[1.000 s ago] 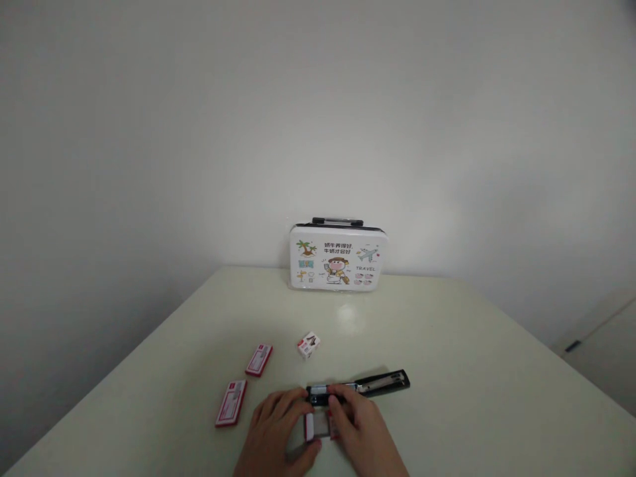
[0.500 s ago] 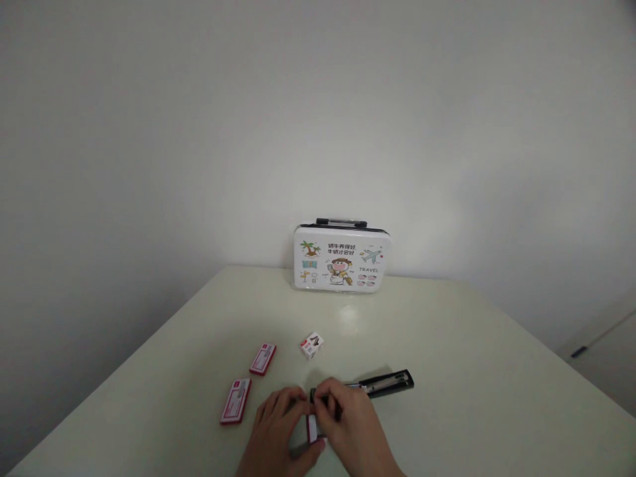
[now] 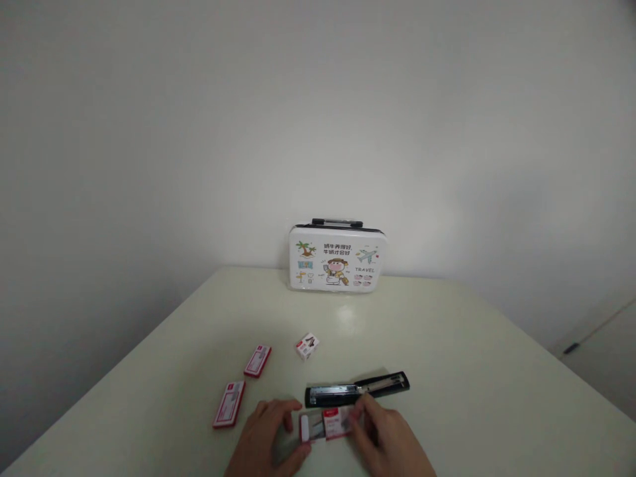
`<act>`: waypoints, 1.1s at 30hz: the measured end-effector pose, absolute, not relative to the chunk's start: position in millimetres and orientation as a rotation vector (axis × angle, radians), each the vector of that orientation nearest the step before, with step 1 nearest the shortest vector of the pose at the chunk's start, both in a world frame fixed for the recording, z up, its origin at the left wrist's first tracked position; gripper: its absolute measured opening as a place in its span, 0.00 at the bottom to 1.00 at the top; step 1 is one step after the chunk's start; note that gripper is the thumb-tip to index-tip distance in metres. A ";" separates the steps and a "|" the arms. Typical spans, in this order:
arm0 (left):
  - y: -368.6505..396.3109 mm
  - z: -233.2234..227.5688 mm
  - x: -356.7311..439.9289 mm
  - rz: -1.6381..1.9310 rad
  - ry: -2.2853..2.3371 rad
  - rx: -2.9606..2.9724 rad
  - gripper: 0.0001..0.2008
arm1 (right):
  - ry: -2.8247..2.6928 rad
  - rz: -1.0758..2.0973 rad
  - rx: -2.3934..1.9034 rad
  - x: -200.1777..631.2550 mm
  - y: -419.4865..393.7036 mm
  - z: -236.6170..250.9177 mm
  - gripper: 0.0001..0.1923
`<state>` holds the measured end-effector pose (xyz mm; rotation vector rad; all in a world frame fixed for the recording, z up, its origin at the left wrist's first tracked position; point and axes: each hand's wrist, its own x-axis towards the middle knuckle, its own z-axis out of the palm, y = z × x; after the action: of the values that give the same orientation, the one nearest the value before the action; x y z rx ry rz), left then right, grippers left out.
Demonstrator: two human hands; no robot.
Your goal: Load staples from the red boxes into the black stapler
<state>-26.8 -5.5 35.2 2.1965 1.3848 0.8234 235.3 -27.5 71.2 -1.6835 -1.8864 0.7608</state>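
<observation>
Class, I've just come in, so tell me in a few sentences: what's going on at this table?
A person has both hands at a small red-and-white box, which is pulled open. The left hand is around its white end; the right hand, fingers blurred, is at its printed end. Just beyond lies a black stapler, opened out. Two flat boxes lie to the left, and a picture-covered case stands by the wall.

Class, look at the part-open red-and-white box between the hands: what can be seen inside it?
Inside the open part of the box, something grey shows, too blurred to identify. The printed sleeve covers the rest, so whatever lies under it cannot be seen.
</observation>
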 end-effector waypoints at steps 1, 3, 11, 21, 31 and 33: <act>-6.5 33.5 -25.9 0.822 1.401 2.188 0.20 | -1.844 0.762 -1.738 238.6 -31.1 65.1 0.13; -8.7 30.3 -19.5 0.814 1.424 2.200 0.20 | -1.805 0.776 -1.789 237.8 -37.3 52.7 0.14; -8.6 30.8 0.2 0.661 1.478 2.370 0.34 | -1.549 0.915 -1.678 253.0 -44.4 41.3 0.20; -6.7 29.1 3.5 0.547 1.597 2.321 0.37 | -1.270 1.159 -1.261 287.4 -0.7 87.7 0.24; -8.8 45.0 12.1 0.500 1.628 2.273 0.30 | -1.965 0.748 -1.383 218.0 41.8 95.4 0.08; -12.3 44.7 16.5 0.558 1.632 2.296 0.24 | -2.019 0.712 -1.426 214.8 42.5 93.2 0.08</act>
<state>16.5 -12.3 44.7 2.2962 1.6320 0.5579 214.8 42.5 93.2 -1.4258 -2.0186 0.7122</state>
